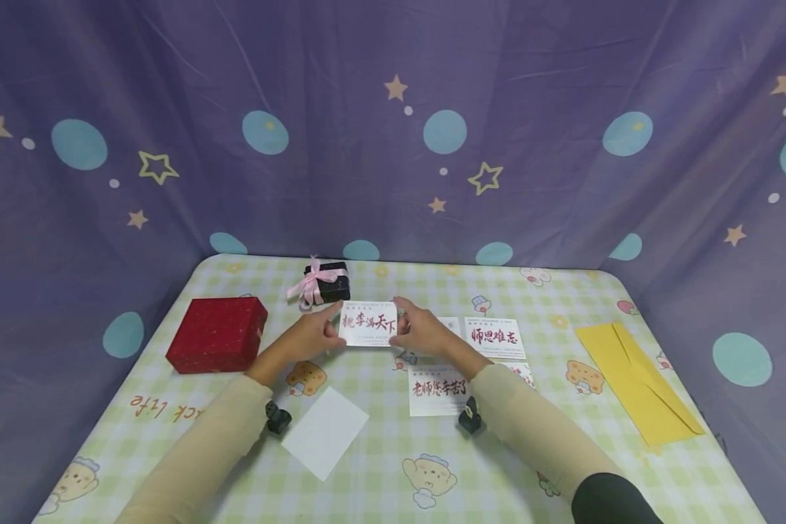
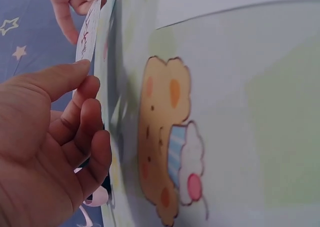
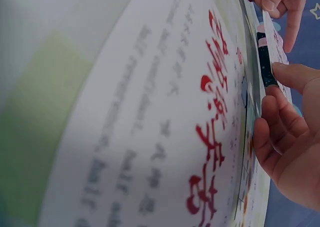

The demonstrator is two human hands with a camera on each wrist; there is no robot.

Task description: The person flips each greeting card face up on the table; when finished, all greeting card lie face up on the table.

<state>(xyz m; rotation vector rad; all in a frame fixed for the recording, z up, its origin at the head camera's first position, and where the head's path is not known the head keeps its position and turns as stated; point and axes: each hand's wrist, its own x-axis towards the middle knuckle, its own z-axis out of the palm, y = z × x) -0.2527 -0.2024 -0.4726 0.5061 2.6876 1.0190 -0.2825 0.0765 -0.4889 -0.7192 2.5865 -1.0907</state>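
Sleeved forearms lead up to the left hand point(image 1: 304, 336) and right hand point(image 1: 422, 331), each pinching one end of a white greeting card point(image 1: 368, 324) lifted off the table point(image 1: 511, 473), red lettering toward the person. So one card seems picked; three more cards point(image 1: 494, 338) lie just right, a blank white sheet point(image 1: 325, 431) nearer, the yellow envelope point(image 1: 638, 382) untouched, well apart.

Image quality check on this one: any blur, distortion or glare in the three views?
Head view: sharp and evenly lit, soft shadows under the forearms, wide-angle bend at the table edges. Left wrist view: left hand in focus, held card edge-on, tablecloth soft. Right wrist view: the near card fills the frame, its small print blurred; right hand clearer. No glare.
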